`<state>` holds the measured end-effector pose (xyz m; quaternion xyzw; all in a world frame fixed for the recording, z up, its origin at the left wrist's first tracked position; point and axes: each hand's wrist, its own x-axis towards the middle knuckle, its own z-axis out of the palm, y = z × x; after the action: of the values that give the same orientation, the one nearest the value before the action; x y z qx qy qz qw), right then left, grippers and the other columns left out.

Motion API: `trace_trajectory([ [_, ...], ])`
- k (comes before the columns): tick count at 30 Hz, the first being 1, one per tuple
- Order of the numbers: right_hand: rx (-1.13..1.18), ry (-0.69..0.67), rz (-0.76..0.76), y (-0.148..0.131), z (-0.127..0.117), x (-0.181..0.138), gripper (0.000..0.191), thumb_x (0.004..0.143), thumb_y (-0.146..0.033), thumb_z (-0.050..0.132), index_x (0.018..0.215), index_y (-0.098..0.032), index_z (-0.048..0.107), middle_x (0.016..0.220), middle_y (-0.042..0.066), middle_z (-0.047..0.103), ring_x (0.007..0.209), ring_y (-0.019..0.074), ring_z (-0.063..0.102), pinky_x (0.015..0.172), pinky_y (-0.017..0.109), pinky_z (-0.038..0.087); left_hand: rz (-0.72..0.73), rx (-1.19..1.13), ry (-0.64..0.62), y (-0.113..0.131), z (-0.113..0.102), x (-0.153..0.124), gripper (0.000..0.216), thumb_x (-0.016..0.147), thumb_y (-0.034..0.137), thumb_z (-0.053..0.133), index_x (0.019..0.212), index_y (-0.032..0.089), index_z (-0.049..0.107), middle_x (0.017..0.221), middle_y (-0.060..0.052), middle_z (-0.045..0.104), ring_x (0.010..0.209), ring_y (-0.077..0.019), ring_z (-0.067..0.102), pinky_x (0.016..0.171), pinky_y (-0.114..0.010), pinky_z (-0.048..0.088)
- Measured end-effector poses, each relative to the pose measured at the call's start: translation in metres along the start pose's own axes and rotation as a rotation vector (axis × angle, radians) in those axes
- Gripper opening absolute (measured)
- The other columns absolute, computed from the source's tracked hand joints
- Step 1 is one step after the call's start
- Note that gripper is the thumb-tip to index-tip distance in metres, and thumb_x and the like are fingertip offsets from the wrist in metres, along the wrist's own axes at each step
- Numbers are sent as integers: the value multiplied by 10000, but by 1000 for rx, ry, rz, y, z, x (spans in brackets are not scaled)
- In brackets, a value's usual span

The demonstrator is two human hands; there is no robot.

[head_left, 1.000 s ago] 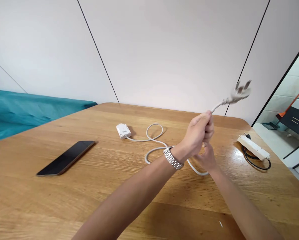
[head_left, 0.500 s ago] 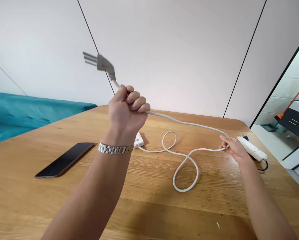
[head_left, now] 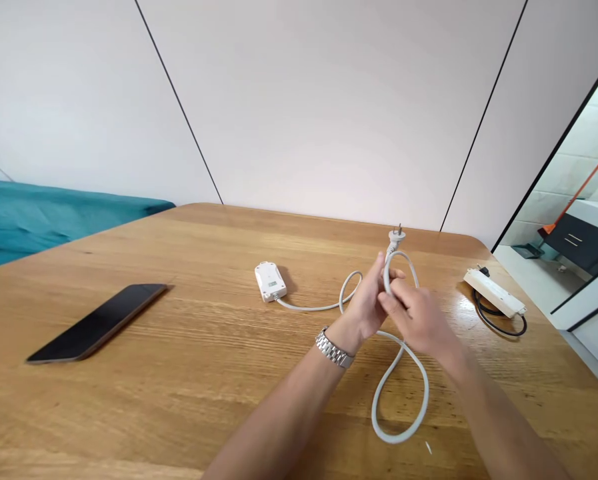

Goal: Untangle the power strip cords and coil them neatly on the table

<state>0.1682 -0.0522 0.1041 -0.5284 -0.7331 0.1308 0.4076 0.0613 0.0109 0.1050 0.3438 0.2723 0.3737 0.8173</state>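
My left hand [head_left: 367, 303], with a metal watch on its wrist, is closed round a white power cable [head_left: 401, 393] just below its plug [head_left: 395, 237], which points up. Right beside it, my right hand [head_left: 419, 317] pinches a fold of the same cable. The two hands touch above the middle of the wooden table [head_left: 189, 373]. A long loop of cable hangs down toward me, and another stretch runs left to a small white adapter box [head_left: 270, 281] lying on the table.
A black phone [head_left: 96, 323] lies face up at the left. A white power strip [head_left: 495, 292] with a black cord sits at the table's right edge. Teal fabric [head_left: 53, 213] lies beyond the left side. A white wall stands behind.
My left hand has come down from high at the left, bringing the plug to the middle. My right hand has moved left from the power strip to meet it, folding the cable into a loop.
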Motion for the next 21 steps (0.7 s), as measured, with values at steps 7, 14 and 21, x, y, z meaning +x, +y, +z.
trace_trajectory([
  [7, -85, -160, 38, 4, 8, 0, 371, 918, -393, 477, 609, -207, 391, 509, -54, 386, 464, 92, 308, 492, 243, 190, 89, -64, -139, 19, 12, -2, 483, 805, 483, 688, 589, 171, 389, 504, 63, 361, 461, -49, 362, 461, -156, 349],
  [14, 643, -486, 235, 21, 22, 11, 401, 755, -554, 686, 735, -193, 514, 460, -92, 437, 390, 61, 371, 406, 196, 289, 383, -254, -168, 62, 16, -53, 436, 983, 354, 423, 603, 192, 282, 488, 85, 237, 361, -43, 224, 413, -169, 346],
  [21, 665, -780, 388, 67, 27, 16, 408, 680, -539, 757, 728, -158, 622, 412, -90, 451, 371, 49, 367, 393, 185, 298, 831, -429, -187, 97, -17, -118, 511, 1013, 434, 246, 577, 191, 355, 443, 86, 408, 286, -2, 253, 276, -113, 244],
])
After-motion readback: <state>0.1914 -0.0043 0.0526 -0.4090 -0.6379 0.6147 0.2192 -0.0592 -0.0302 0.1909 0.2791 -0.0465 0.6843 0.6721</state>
